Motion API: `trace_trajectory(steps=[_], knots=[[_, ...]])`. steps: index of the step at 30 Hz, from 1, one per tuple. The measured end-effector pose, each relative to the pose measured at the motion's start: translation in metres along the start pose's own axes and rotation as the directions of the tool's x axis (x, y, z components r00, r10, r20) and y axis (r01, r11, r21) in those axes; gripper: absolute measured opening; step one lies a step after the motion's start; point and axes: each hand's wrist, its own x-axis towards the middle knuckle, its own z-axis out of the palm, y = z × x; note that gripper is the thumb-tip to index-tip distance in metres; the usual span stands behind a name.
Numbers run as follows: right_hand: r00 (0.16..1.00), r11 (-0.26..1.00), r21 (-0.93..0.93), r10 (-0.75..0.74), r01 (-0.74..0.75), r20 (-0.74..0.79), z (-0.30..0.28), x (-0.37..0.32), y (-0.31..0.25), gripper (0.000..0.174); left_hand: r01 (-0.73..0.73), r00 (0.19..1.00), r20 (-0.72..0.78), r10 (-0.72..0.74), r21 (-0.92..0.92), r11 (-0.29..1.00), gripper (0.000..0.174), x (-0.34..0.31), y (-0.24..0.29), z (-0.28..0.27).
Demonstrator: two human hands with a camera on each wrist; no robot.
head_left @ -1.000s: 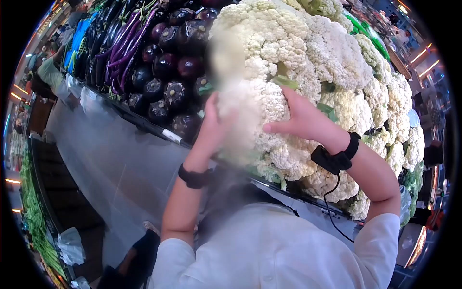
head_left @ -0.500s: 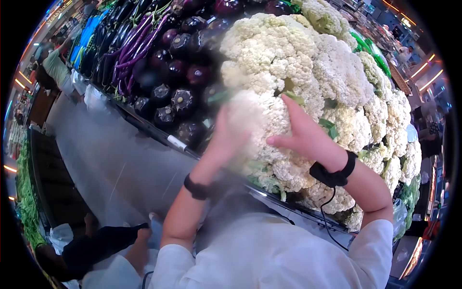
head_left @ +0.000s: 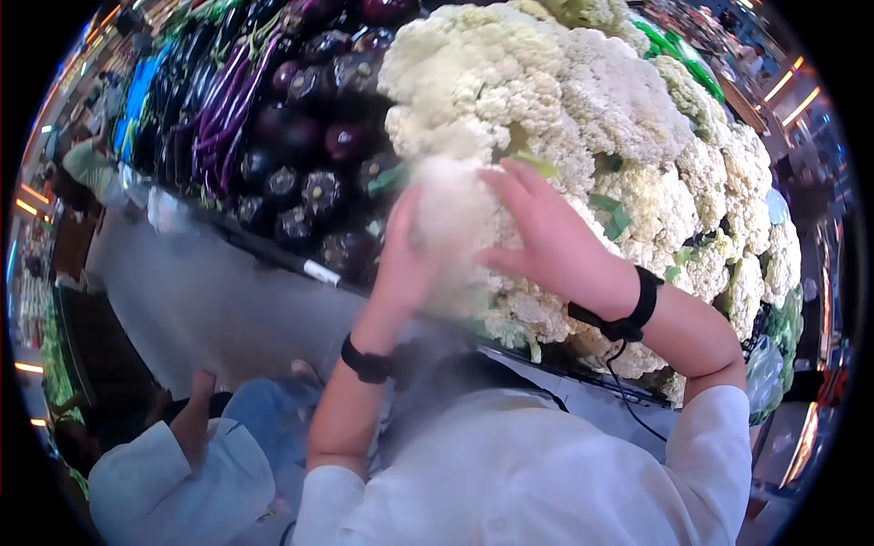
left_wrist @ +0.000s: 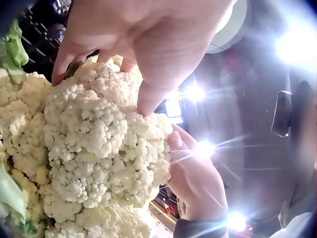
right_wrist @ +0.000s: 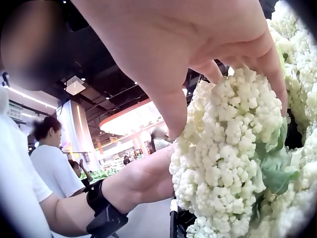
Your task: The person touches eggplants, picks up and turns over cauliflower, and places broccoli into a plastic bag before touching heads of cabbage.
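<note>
Between both hands is a pale cauliflower head [head_left: 455,223], partly blurred in the head view and sharp in the left wrist view. My left hand [head_left: 401,259] grips its left side; in the left wrist view the fingers curl over one edge with the thumb on the near face. On the other side, my right hand [head_left: 551,237] holds it with fingers and thumb spread around the florets. Green leaves [right_wrist: 277,168] show beside the held cauliflower in the right wrist view. More cauliflowers [head_left: 628,91] are heaped directly behind and to the right.
Dark round eggplants [head_left: 319,191] and long purple eggplants [head_left: 232,118] lie left of the cauliflowers. The stand's black edge [head_left: 264,250] runs in front of the display. At lower left is another person in a white top [head_left: 182,482], near a stand of leafy greens [head_left: 59,364].
My right hand has shifted left, its fingers reaching further over the cauliflower head, which stays between both hands. The head view has swung slightly. A person in white has come into view at lower left.
</note>
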Motion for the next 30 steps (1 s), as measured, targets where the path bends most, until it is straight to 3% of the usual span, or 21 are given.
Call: trace_trajectory(steps=[4, 5, 6, 8, 9, 10, 11, 15, 19, 22, 25, 27, 30], knots=[[0.995, 0.994, -0.102, -0.052, 0.043, -0.091, 0.023, 0.002, 0.016, 0.088, 0.063, 0.994, 0.101, -0.038, -0.257, 0.964, 0.084, 0.001, 0.020, 0.000], [0.996, 0.996, -0.090, -0.030, 0.022, -0.089, 0.026, 0.005, 0.012, 0.092, 0.104, 0.992, 0.093, -0.089, -0.164, 0.981, 0.086, 0.000, 0.023, -0.003], [0.994, 0.997, -0.066, -0.051, 0.045, -0.098, 0.024, 0.004, 0.010, 0.095, 0.010, 0.999, 0.045, -0.007, -0.068, 0.998, 0.090, 0.000, 0.003, -0.007], [0.992, 0.997, -0.050, -0.056, 0.051, -0.117, 0.016, -0.008, 0.000, 0.098, -0.034, 0.999, 0.033, 0.037, -0.094, 0.995, 0.093, -0.006, 0.005, -0.008], [0.990, 0.997, -0.054, -0.055, 0.049, -0.126, 0.010, -0.017, -0.008, 0.098, 0.004, 0.999, 0.036, 0.004, -0.244, 0.970, 0.095, -0.012, 0.020, -0.003], [0.994, 0.992, -0.122, -0.053, 0.042, -0.090, 0.007, -0.027, -0.014, 0.099, -0.026, 0.999, 0.029, 0.028, -0.092, 0.995, 0.097, -0.017, 0.022, -0.006], [0.997, 0.983, -0.177, -0.057, 0.048, -0.043, 0.003, -0.037, -0.017, 0.100, 0.055, 0.998, -0.032, -0.054, 0.019, 0.998, 0.097, -0.025, 0.032, -0.002], [0.995, 0.990, -0.132, -0.059, 0.048, -0.084, -0.010, -0.087, -0.021, 0.100, -0.171, 0.985, 0.064, 0.159, 0.337, 0.926, 0.108, -0.036, 0.043, 0.006], [0.991, 0.988, -0.117, 0.091, -0.102, -0.096, -0.012, -0.138, -0.012, 0.084, -0.200, 0.980, 0.083, 0.183, 0.485, 0.851, 0.102, -0.039, 0.056, 0.018], [0.971, 0.979, 0.024, 0.203, -0.201, -0.126, -0.020, -0.179, -0.007, 0.070, -0.231, 0.969, 0.039, 0.246, 0.505, 0.831, 0.097, -0.040, 0.058, 0.024], [0.893, 0.921, 0.076, 0.389, -0.381, -0.225, -0.020, -0.224, -0.010, 0.051, -0.271, 0.957, 0.055, 0.285, 0.524, 0.808, 0.092, -0.042, 0.058, 0.028], [0.838, 0.880, 0.102, 0.474, -0.465, -0.271, -0.023, -0.245, -0.013, 0.047, -0.312, 0.944, 0.075, 0.321, 0.521, 0.795, 0.087, -0.043, 0.059, 0.034], [0.717, 0.793, 0.128, 0.597, -0.596, -0.361, -0.017, -0.283, -0.008, 0.045, -0.402, 0.900, 0.136, 0.414, 0.624, 0.670, 0.076, -0.051, 0.072, 0.043]])
